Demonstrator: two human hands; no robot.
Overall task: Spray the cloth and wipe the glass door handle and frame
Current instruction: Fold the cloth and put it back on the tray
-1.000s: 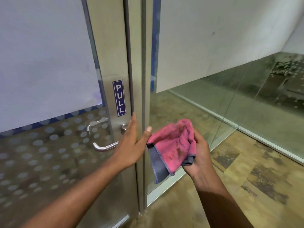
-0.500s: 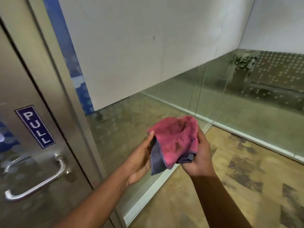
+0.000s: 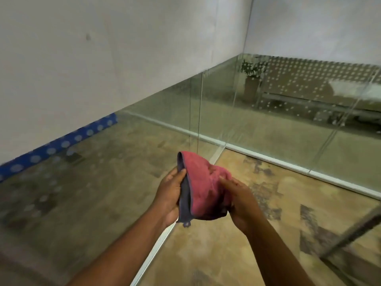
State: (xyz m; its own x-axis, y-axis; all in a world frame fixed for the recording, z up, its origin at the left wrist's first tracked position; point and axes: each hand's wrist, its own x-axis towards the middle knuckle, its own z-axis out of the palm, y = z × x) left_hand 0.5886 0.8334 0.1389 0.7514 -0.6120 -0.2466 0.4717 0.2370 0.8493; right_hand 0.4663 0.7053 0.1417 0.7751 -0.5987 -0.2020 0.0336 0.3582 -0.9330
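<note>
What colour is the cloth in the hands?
The cloth is pinkish red with a grey-blue back and edge, seen in the head view.

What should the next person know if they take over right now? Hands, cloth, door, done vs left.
Left hand: grip on the cloth's grey edge, thumb on top.
Right hand: holds the cloth's pink side from the right, fingers over it.
Cloth: bunched between both hands, held in the air in front of the glass wall, above the floor.
Door, handle and frame: out of view. No spray bottle in view either.
Done: cannot tell from this view whether the cloth has been sprayed or anything wiped.
Left: likely find the spray, wet the cloth if needed, turn to the door, wipe handle and frame.
</note>
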